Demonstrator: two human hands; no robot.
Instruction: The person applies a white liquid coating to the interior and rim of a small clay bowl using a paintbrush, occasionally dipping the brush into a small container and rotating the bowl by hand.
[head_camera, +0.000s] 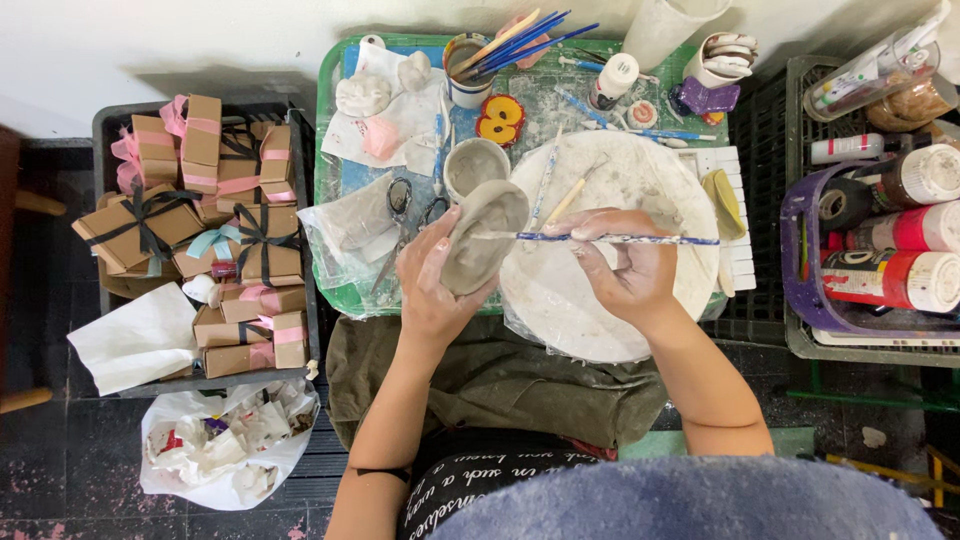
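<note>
Two hands shape a grey clay piece above a round white board.

The left hand cups the oval grey clay form, steadying it while the right hand grasps a thin blue-speckled stick laid level against its rim. The round white clay-smeared board lies below; cardboard gift boxes crowd the left, paint bottles the right, leaving little open worktop.

One clay piece, one brush, one pair of scissors, two hands.
</note>
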